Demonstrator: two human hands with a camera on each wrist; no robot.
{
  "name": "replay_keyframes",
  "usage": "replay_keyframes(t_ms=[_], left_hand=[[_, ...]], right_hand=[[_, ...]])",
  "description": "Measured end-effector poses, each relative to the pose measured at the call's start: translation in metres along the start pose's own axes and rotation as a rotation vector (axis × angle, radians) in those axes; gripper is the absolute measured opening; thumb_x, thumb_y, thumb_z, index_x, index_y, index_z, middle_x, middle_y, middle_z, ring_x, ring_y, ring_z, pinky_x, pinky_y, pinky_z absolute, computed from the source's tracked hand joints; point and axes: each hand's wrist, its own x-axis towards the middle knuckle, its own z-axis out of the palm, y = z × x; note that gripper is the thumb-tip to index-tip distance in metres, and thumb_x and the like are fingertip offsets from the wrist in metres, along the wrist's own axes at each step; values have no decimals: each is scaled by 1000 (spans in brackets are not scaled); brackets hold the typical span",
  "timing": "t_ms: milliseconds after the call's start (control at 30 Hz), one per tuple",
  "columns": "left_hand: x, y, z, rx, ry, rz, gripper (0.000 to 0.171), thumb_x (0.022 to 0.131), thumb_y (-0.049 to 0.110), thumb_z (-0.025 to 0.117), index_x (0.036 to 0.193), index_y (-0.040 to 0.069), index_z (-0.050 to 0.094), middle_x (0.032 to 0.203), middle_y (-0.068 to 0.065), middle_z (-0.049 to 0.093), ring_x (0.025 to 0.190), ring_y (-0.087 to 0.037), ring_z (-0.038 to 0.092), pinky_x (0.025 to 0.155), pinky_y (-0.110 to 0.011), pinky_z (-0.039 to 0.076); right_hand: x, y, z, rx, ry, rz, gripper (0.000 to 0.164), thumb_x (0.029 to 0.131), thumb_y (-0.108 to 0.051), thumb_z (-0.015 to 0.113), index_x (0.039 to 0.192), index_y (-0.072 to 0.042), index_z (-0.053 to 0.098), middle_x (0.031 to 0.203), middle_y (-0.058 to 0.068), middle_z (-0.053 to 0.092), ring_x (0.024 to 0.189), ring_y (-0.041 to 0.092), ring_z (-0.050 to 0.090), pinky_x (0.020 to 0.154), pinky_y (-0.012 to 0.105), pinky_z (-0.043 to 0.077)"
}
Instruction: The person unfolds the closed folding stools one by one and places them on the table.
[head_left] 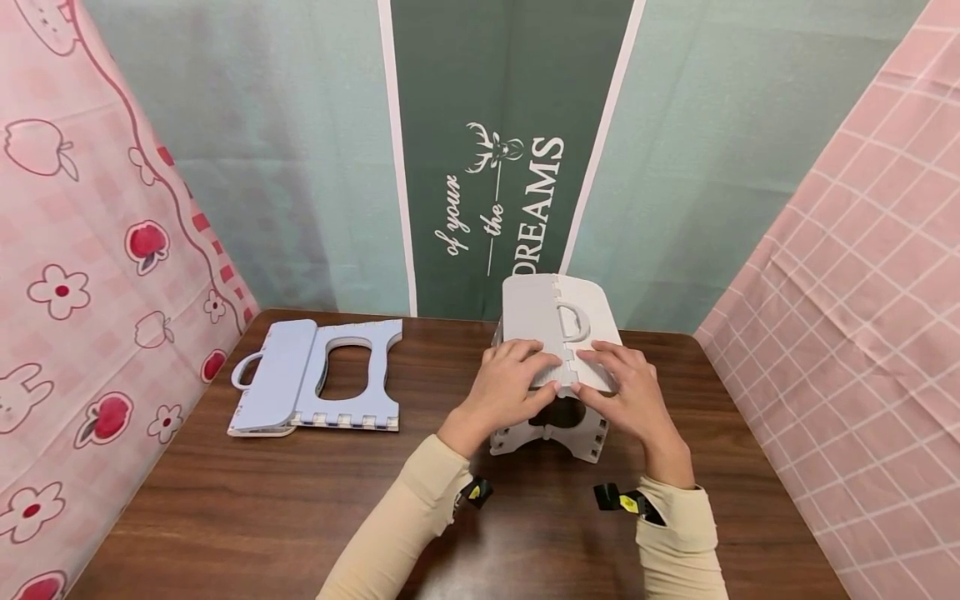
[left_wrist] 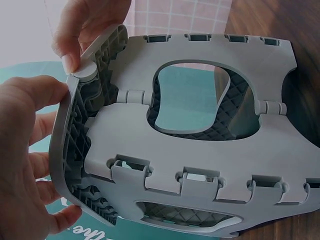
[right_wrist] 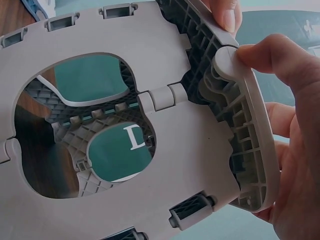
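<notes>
One stool (head_left: 531,308)
Your left hand (head_left: 506,383) and right hand (head_left: 628,387) rest on it, fingers (head_left: 521,348) spread, not gripping; handle (head_left: 585,323) beyond them.

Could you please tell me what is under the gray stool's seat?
Under the seat is a hinged, cut-out panel; the wooden table partly shows through it, the rest beneath is covered.

We are looking over a dark brown, wood-grained tabletop (head_left: 262,517).
Near its far left corner, a pale blue stool (head_left: 281,375) is lying folded flat, its handle (head_left: 237,373) pointing left and its panel with the large opening reaching right. Well apart from it, right of centre and close to the far edge, we are seeing a pale grey stool (head_left: 536,308) standing upright on its unfolded legs.
</notes>
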Motion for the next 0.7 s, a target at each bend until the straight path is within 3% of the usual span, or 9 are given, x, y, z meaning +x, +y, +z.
replay_keyframes(t_ms=[700], left_hand=[[-1, 4, -2, 26, -33, 5, 31, 91, 38, 53, 116, 23, 64, 121, -4, 53, 114, -22, 46, 87, -42, 38]], right_hand=[[-2, -3, -4, -43, -66, 16, 44, 75, -25, 72, 113, -4, 65, 125, 21, 52, 111, 44, 41, 85, 62, 28]])
